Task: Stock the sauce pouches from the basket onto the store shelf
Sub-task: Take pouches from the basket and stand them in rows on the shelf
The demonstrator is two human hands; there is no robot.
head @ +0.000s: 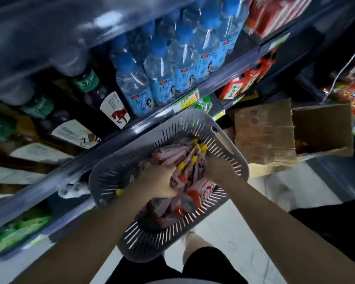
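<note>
**A:** Left side first. The shelf?
**B:** The store shelf (119, 130) runs across the left, with blue-capped water bottles (162, 78) standing on it. No pouches visible there, though the view is blurred.

**A:** Which step?
**B:** Gathering, I judge. The grey slotted basket (195, 119) sits just beside the shelf edge. The left hand (158, 177) is inside it, fingers curled round a bunch of sauce pouches (184, 171). The right hand (219, 171) clasps the same bunch from the other side, fingertips buried.

**A:** Next move?
**B:** Probably lift the bunch clear of the rim and swing it left to a free spot, squeezing firmly so none slip.

**A:** The pouches?
**B:** Pinkish-white, red print, yellow caps, fanned toward the far wall. More lie loose underneath. Soft and slick, I'd guess.

**A:** Further right?
**B:** Cardboard boxes (262, 136), flaps open.
</note>
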